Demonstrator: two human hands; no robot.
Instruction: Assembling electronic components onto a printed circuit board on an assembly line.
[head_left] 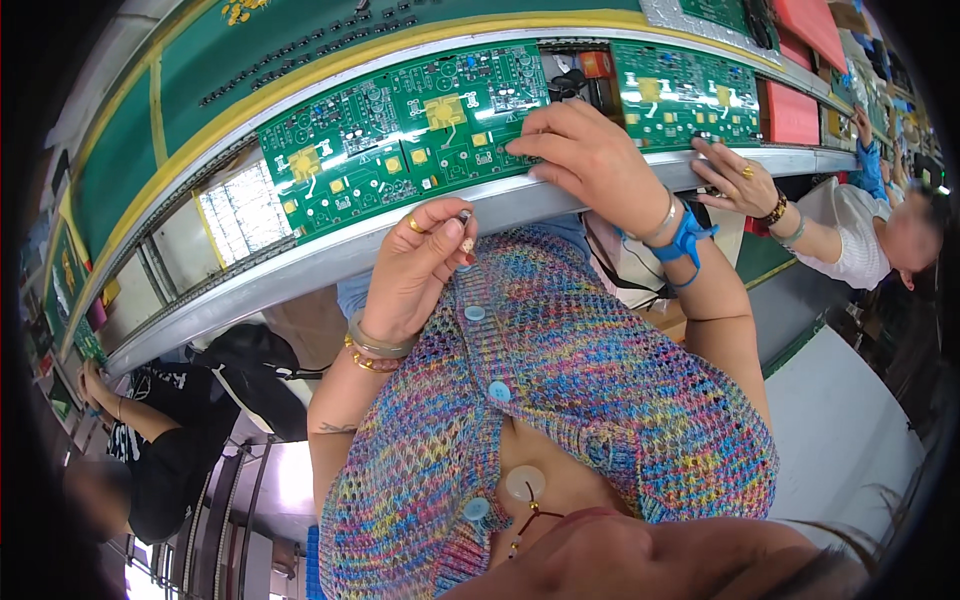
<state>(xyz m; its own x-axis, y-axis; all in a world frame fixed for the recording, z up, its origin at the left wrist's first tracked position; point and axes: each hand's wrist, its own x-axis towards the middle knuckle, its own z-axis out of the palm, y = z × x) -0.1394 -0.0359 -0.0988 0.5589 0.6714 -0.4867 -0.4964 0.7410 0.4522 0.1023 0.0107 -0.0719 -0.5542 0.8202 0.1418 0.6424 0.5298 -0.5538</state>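
Observation:
A large green circuit board (400,130) with yellow pads and small parts lies on the conveyor line in front of me. My right hand (590,155) rests on its lower right corner, fingers pressed against the board; a blue strap circles that wrist. My left hand (420,265) is raised just below the board, near my chest. Its thumb and fingertips pinch a small electronic part (463,216). That hand wears a ring and bangles.
A second green board (685,90) follows to the right, with a co-worker's hand (745,185) at its lower edge. Red trays (795,115) stand beyond it. A metal rail (300,265) runs along the line's near edge. Another person in black (150,440) sits at my left.

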